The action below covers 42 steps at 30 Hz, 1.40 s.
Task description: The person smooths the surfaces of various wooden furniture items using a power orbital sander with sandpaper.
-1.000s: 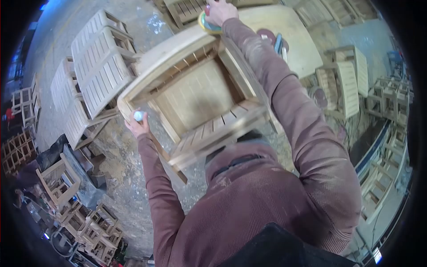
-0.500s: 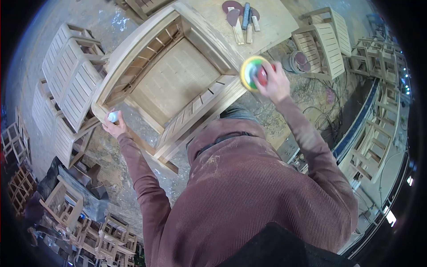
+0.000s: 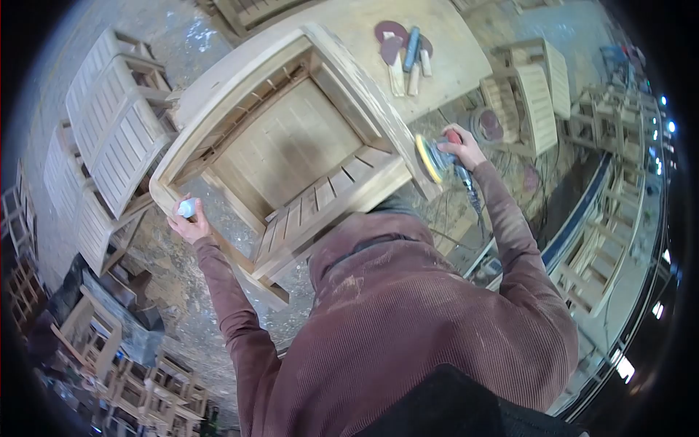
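Note:
A wooden slatted chair frame [image 3: 313, 45] lies tipped over on the worktable in front of me. My right hand [image 3: 466, 151] grips a power sander [image 3: 442, 159] with a red top and a yellow-edged round pad. The pad is turned edge-on, close beside the frame's right end. My left hand [image 3: 191, 224] is at the frame's left corner, fingers closed round a small pale blue object [image 3: 187, 208] whose kind I cannot tell. A hose or cord [image 3: 473, 195] hangs down from the sander.
Sanding discs [image 3: 391, 49] and a blue cylindrical tool [image 3: 413, 48] lie on the worktable [image 3: 455, 62]. Slatted wooden chairs [image 3: 120, 124] stand to the left, more [image 3: 535, 95] to the right. A bucket [image 3: 486, 124] with a disc on top is near the right hand; cables [image 3: 539, 186] trail on the floor.
The right hand has moved down and slightly right, turning the sander so its pad goes from face-on to edge-on. The left hand keeps its place at the corner; the view has shifted slightly.

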Motion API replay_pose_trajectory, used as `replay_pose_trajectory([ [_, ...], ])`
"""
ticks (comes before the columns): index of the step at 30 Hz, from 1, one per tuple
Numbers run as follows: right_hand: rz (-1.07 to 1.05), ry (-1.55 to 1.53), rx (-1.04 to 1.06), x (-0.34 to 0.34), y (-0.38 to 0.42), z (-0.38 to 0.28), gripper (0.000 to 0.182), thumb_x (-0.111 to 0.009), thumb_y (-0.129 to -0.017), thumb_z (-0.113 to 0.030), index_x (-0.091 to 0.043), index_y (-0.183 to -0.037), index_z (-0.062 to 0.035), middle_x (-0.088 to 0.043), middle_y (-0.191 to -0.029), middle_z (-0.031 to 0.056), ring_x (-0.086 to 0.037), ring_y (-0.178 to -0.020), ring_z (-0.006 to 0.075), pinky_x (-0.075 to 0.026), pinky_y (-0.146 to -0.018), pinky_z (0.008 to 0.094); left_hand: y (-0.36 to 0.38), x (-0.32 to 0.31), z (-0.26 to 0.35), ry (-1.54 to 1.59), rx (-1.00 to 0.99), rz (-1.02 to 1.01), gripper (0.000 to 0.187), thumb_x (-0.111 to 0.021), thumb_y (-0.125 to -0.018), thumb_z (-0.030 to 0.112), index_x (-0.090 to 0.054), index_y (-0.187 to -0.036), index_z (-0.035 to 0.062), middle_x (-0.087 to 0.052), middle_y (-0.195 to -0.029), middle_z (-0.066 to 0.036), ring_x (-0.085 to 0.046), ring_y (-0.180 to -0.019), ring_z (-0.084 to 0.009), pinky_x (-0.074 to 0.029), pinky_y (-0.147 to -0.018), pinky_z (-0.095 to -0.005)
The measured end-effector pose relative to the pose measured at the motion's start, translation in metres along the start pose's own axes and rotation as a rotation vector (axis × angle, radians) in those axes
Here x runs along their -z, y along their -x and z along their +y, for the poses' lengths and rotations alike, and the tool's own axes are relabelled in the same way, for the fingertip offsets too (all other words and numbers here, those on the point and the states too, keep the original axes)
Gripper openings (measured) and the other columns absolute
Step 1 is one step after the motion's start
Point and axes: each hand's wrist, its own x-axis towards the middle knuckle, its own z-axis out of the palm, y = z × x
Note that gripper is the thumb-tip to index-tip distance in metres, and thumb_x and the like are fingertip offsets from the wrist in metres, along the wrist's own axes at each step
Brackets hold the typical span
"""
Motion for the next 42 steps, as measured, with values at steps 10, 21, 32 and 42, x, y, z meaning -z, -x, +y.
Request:
replay_pose_trajectory([
  [10, -0.127, 0.199, 0.239, -0.029, -0.266, -0.203, 0.040, -0.075, -0.065, -0.032, -0.061, -0.091, -0.0048, -0.061, -0.084, 0.0066, -0.056, -0.079, 0.0164, -0.045, -0.071, 0.0301, -0.004, -0.001, -0.001, -0.024, 0.016, 0.005, 0.036, -0.072, -0.076, 0.028, -0.057, -0.104, 0.0131, -0.065, -0.100, -0.002, -0.059, -0.099, -0.0212, -0.014, -0.109, -0.0520],
  [21, -0.774, 1.032, 0.260, -0.246, -0.258, -0.416, 0.036, -0.070, -0.063, -0.030, -0.063, -0.093, -0.0105, -0.062, -0.082, 0.0044, -0.057, -0.073, 0.0184, -0.047, -0.064, 0.0346, -0.006, 0.013, 0.007, -0.022, -0.006, 0.031, 0.036, -0.073, -0.072, 0.030, -0.059, -0.100, 0.0125, -0.062, -0.092, -0.005, -0.060, -0.091, -0.0244, -0.019, -0.106, -0.0555],
  [32, -0.791, 1.305, 0.980, -0.512, -0.123, -0.502, 0.031, -0.061, -0.074, -0.029, -0.066, -0.097, -0.0087, -0.064, -0.094, 0.0156, -0.062, -0.085, 0.0277, -0.051, -0.070, 0.0397, 0.018, 0.032, -0.003, 0.558, 0.243, 0.449, 0.038, -0.070, -0.076, 0.013, -0.052, -0.109, 0.0069, -0.063, -0.098, -0.008, -0.061, -0.091, -0.0191, -0.045, -0.088, -0.0373],
  [42, -1.001, 1.646, 1.391, -0.599, 0.094, -0.357, 0.030, -0.057, -0.072, -0.017, -0.069, -0.098, -0.0090, -0.067, -0.092, 0.0121, -0.066, -0.085, 0.0257, -0.052, -0.071, 0.0375, 0.233, 0.174, 0.005, 0.494, 0.712, 1.060, 0.029, -0.066, -0.080, 0.006, -0.053, -0.105, 0.0027, -0.061, -0.102, -0.013, -0.059, -0.091, -0.0190, -0.048, -0.082, -0.0303],
])
